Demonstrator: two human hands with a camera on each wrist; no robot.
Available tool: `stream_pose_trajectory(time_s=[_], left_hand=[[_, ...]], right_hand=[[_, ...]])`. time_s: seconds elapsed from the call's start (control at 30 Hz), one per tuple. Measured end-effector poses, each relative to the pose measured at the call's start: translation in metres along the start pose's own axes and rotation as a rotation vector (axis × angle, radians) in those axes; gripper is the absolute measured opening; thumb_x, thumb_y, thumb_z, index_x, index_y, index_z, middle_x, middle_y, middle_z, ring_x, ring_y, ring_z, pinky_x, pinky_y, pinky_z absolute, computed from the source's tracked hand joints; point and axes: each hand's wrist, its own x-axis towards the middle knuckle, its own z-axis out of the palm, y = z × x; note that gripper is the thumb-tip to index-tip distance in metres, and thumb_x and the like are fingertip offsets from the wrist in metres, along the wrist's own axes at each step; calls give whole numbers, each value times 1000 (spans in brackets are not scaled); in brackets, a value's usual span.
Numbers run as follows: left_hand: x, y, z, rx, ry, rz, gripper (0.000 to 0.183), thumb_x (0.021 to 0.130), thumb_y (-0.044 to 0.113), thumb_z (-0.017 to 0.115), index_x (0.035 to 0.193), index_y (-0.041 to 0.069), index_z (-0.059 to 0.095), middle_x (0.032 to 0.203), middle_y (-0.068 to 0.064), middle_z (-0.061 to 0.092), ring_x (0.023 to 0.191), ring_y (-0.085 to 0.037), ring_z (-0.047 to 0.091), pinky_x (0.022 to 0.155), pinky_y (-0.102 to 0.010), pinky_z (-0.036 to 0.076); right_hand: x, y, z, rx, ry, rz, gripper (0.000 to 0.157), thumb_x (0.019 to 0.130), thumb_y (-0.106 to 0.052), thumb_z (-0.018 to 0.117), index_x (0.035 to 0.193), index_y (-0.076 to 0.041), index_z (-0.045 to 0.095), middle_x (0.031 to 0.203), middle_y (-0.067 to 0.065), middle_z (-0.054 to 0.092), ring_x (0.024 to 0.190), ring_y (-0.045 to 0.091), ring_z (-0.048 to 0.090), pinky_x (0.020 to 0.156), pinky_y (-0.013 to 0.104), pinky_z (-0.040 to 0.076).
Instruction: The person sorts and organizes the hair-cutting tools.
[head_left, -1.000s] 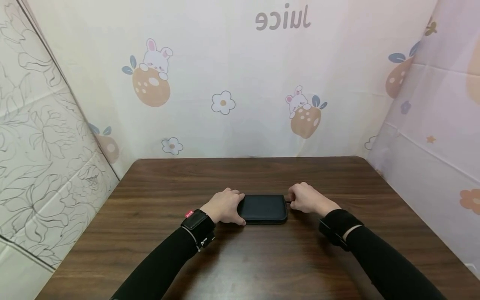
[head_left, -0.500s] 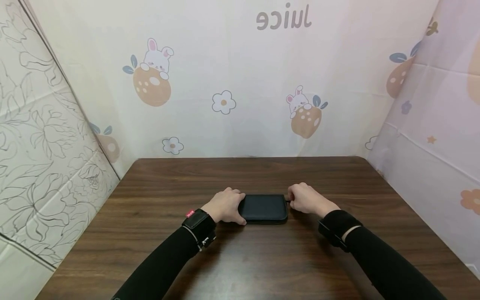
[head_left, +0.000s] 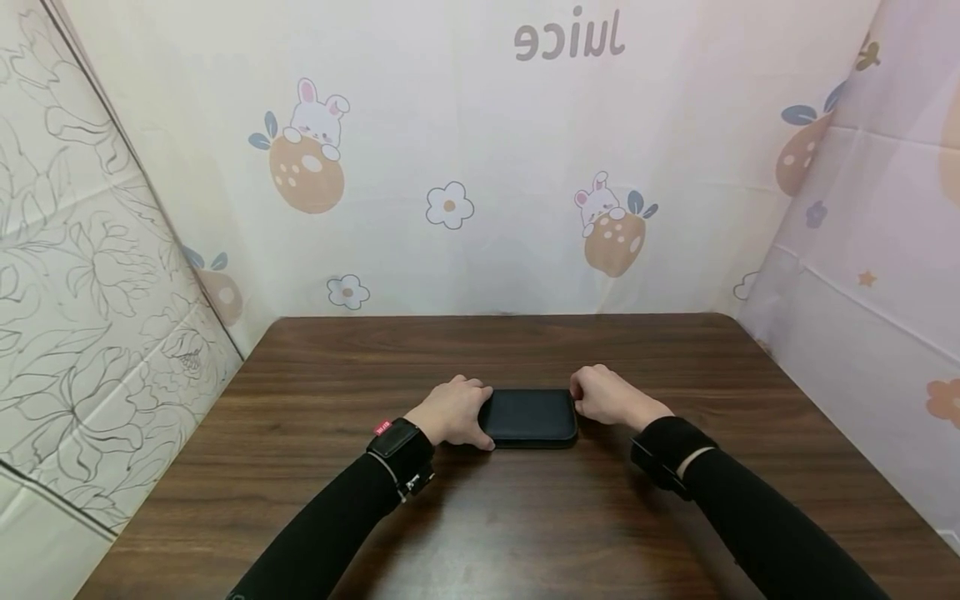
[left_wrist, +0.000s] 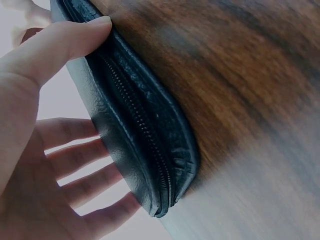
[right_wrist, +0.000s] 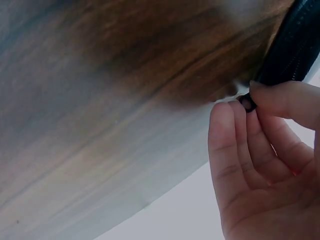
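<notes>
A black zip-around wallet (head_left: 528, 415) lies flat on the wooden table, between both hands. My left hand (head_left: 448, 412) grips its left end, with the thumb at the near edge and the other fingers spread along the far side. The zipper teeth (left_wrist: 136, 111) run along the wallet's side in the left wrist view. At the wallet's right end, my right hand (head_left: 609, 396) pinches a small dark zipper pull (right_wrist: 247, 103) between thumb and fingers. In the head view the right hand hides this pull.
The brown wood-grain table (head_left: 465, 350) extends around the wallet. Behind it hangs a pale curtain (head_left: 510, 250) printed with rabbits, fruit and flowers. Another printed sheet (head_left: 870, 233) borders the right side, and a line-drawn floral sheet (head_left: 97, 275) stands at left.
My right hand has shifted slightly left, closer to the wallet's right end; the dark pull seen between them before is now covered. The left hand keeps its grip on the wallet.
</notes>
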Motion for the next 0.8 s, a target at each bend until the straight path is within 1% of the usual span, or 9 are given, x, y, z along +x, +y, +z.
stream_pose_trajectory(time_s=[0.13,0.3,0.43,0.57,0.8], left_hand=[[1,-1,-1,3,1,2,88,78,52,85,148,10,53,146,-6,55,129,-27,50,102,-43,48],[1,-2,0,2,7,6,88,78,52,85,148,10,53,146,-6,55,129,-28,51,102,-44,48],[1,-2,2,10,9,4,87,78,53,84,148,10,53,146,-7,55,129,-29,51,102,-44,48],[1,-1,3,18,11,3,88,78,53,84,148,10,53,146,-8,55,130,-30,51,102,-43,48],[1,-1,5,18,25,5,87,77,53,84,146,9,55,143,-8,57,126,-30,53,101,-43,48]], right_hand=[[0,1,-2,-15,9,-28,11,89,4,63,97,-1,70,90,8,65,76,18,58,68,35,51],[-2,2,0,-24,17,-19,13,89,2,64,99,-1,72,92,9,66,78,19,59,70,37,52],[-4,1,2,-11,21,-9,12,90,2,64,95,-4,72,87,5,64,72,17,55,65,34,48],[-6,0,4,-6,30,-18,11,89,2,63,88,-6,70,78,3,61,63,16,51,60,32,42],[-9,-4,5,-11,44,-16,15,87,3,64,80,-9,68,71,1,57,58,14,46,57,31,38]])
